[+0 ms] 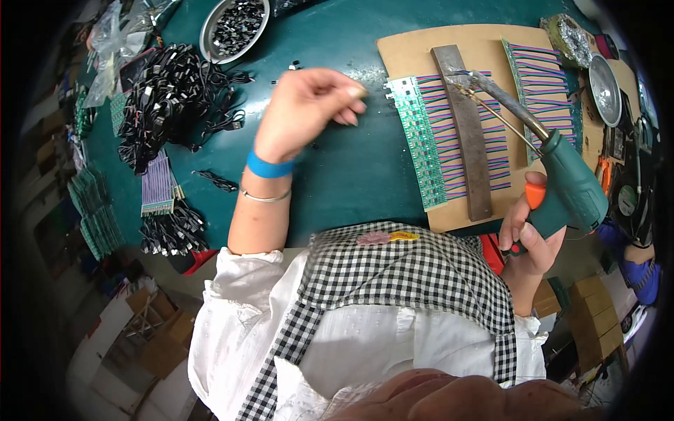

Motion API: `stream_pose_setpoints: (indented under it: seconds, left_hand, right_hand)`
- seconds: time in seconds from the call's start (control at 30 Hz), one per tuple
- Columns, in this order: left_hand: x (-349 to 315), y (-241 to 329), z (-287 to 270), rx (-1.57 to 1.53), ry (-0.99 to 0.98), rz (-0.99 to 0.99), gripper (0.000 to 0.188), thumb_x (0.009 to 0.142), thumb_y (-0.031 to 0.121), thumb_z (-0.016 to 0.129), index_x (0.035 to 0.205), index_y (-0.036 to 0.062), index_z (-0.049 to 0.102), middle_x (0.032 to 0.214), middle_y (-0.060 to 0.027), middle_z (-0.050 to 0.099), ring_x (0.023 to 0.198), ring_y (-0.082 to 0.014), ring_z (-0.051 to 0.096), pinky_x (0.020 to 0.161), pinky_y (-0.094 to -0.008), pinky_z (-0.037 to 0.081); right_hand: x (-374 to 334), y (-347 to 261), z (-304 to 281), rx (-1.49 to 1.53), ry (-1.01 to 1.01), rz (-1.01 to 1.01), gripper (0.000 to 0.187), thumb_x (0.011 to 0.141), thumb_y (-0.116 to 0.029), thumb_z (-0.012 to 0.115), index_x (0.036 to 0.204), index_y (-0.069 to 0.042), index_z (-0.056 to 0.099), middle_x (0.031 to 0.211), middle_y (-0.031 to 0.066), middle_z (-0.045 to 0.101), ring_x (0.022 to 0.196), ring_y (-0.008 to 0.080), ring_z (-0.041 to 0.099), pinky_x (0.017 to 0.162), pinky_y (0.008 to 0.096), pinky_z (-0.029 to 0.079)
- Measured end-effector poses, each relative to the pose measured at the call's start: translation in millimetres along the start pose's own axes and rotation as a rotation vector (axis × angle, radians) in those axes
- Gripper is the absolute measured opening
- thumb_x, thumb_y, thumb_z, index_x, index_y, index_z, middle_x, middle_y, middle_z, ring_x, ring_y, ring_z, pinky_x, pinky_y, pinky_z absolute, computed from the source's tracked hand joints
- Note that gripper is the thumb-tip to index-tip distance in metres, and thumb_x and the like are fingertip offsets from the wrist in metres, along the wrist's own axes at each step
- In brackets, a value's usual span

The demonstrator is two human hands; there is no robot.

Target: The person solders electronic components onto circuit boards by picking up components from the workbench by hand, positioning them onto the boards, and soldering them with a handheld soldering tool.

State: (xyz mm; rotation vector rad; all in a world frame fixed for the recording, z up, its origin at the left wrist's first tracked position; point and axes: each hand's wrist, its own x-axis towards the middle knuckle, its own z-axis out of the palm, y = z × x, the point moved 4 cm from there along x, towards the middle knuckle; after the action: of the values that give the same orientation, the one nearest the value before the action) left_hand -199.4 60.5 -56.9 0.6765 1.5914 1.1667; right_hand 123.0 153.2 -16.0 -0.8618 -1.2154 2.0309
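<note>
My right hand (531,235) is wrapped round the grip of a green soldering gun (566,184) with an orange trigger, a finger on the trigger. Its metal barrel and thin solder feed tube slant up to the left, the tip over a brown metal bar (469,133). That bar lies across coloured wires running from a strip of green circuit boards (418,140). My left hand (309,105) hovers over the table left of the boards, fingers curled and thumb pressed to the forefinger. Anything between those fingertips is too small to make out.
Boards and bar rest on a cardboard sheet (400,52), with another wired board strip (519,91) at its right. Far left are a metal bowl (205,42) of small parts and a heap of black cables (165,98). A small metal dish (605,91) stands far right.
</note>
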Motion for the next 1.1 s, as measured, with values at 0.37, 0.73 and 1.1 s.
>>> stream_pose_setpoints:
  seconds: [0.37, 0.73, 1.1]
  left_hand:
    - [-11.0, 5.9, -26.4, 1.029, 0.393, 0.449, 0.019, 0.064, 0.014, 0.083, 0.079, 0.0083, 0.073, 0.084, -0.0034, 0.066, 0.082, -0.0251, 0.055, 0.075, -0.0360, 0.046]
    - [-14.7, 8.6, -26.8, 1.091, 0.437, 0.453, 0.017, 0.067, 0.014, 0.082, 0.075, 0.0054, 0.069, 0.079, -0.0043, 0.064, 0.074, -0.0237, 0.055, 0.071, -0.0360, 0.045]
    - [-65.9, 61.8, 82.8, 0.574, 0.021, 0.923, 0.034, 0.065, 0.006, 0.081, 0.096, 0.0031, 0.067, 0.080, -0.0055, 0.068, 0.070, -0.0204, 0.065, 0.062, -0.0311, 0.049]
  right_hand:
    - [3.7, 4.9, 2.3, 0.053, -0.004, -0.033, 0.068, 0.080, -0.010, 0.069, 0.131, 0.016, 0.033, 0.065, 0.0117, 0.053, 0.045, 0.0156, 0.050, 0.043, 0.0245, 0.044]
    - [0.6, 6.3, 6.4, 0.027, 0.053, -0.023, 0.069, 0.078, -0.010, 0.065, 0.133, 0.014, 0.032, 0.068, 0.0094, 0.051, 0.046, 0.0138, 0.049, 0.041, 0.0227, 0.044]
    - [17.0, 11.1, 47.1, -0.155, -0.130, 0.021, 0.064, 0.077, 0.002, 0.068, 0.134, 0.007, 0.039, 0.094, 0.0140, 0.063, 0.069, 0.0144, 0.060, 0.062, 0.0237, 0.048]
